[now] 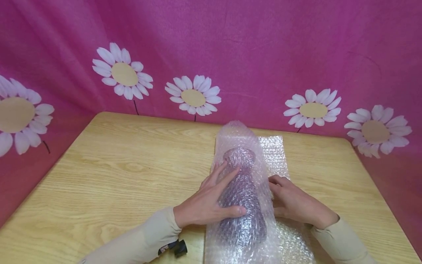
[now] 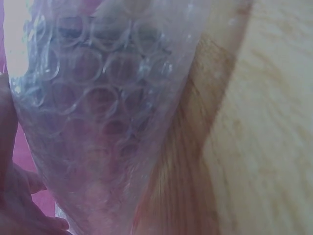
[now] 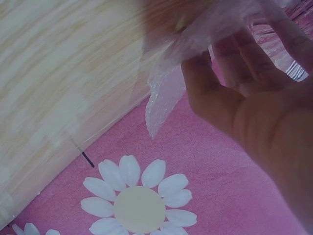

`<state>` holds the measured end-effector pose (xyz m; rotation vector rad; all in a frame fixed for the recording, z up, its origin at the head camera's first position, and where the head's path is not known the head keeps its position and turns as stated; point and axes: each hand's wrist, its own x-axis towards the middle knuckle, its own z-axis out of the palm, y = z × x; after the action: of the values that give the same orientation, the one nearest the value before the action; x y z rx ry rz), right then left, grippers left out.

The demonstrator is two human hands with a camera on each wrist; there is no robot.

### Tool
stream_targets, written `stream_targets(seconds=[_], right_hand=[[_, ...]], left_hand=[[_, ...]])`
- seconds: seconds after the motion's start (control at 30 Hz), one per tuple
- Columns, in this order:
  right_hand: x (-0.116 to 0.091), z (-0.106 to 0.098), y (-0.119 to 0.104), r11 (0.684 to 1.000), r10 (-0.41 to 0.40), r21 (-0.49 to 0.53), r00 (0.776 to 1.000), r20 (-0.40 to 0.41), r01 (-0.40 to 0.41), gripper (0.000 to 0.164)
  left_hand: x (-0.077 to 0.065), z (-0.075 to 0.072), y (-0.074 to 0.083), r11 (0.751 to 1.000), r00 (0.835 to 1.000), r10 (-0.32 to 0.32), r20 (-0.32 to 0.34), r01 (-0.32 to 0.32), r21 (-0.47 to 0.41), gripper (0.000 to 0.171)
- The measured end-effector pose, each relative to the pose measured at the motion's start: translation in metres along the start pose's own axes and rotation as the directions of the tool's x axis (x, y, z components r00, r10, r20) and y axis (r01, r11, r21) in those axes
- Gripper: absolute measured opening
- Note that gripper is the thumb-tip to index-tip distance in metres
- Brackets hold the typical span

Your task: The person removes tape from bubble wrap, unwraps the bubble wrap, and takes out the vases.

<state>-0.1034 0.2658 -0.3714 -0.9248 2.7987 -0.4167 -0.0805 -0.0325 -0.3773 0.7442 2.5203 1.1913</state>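
A purplish object (image 1: 245,190), narrow at the top and flaring toward the bottom, lies under clear bubble wrap (image 1: 239,134) on the table; the layers blur its kind. My left hand (image 1: 207,203) rests on the wrapped object with fingers spread and thumb extended across it. At the right side of the bundle, my right hand (image 1: 296,203) grips the edge of the bubble wrap with bent fingers. In the right wrist view, those fingers (image 3: 257,61) show partly through the clear film. Large round bubbles fill the left wrist view, over the purplish object.
More bubble wrap (image 1: 273,154) lies flat beneath and to the right of the bundle. A small black item (image 1: 179,248) is beside my left sleeve. The wooden table (image 1: 115,176) meets a pink curtain (image 1: 250,55) with printed daisies at its back and sides.
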Motion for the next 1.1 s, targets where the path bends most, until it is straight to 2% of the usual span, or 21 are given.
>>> stream_targets(seconds=[0.43,1.1], right_hand=[[-0.001,0.0001,-0.0005,1.0,-0.021,-0.017,1.0,-0.02,0.021,0.071],[0.0004,0.0005,-0.0009,1.0,0.011,-0.013,1.0,-0.006,-0.011,0.067]], left_hand=[[0.0003,-0.0005,-0.0011,1.0,1.0,0.0,0.002,0.0,0.004,0.1],[-0.0022,-0.0039,0.0004,1.0,1.0,-0.003,0.022,0.003,0.008,0.1]])
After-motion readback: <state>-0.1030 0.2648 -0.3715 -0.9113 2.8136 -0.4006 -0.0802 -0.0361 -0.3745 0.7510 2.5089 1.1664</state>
